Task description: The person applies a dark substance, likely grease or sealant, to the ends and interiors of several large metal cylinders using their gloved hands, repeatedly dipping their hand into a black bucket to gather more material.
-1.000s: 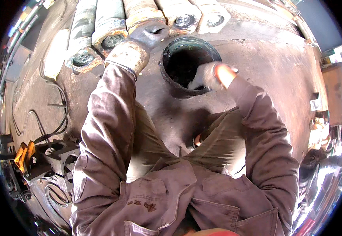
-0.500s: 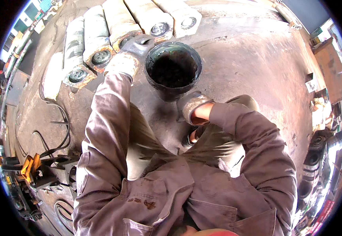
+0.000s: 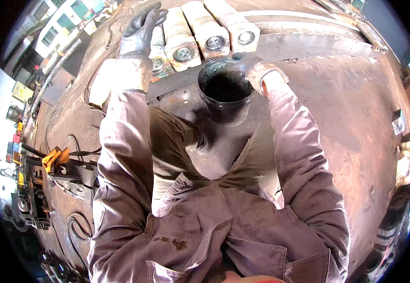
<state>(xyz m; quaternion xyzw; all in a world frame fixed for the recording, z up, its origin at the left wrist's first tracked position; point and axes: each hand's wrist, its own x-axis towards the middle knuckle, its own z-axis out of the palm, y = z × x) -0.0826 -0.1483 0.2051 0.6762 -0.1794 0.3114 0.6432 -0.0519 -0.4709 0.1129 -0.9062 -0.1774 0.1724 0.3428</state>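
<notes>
A black bucket stands on the brown floor in front of me, its inside dark and its contents hard to make out. My right hand, in a dirty grey work glove, grips the bucket's right rim; its fingertips are somewhat blurred. To the left, my gloved left hand is raised with its fingers stretched out and nothing in it. It is apart from the bucket and covers part of a row of long pale blocks, whose near ends carry dark round sockets.
A dark metal strip runs behind the bucket. At the left are an orange cloth on a metal frame and a coiled cable. Dark machine parts line the right edge. My knees flank the bucket.
My left hand has left the bucket's left side and risen up and left. My right hand has come up from below the bucket onto its right rim. The view has shifted.
</notes>
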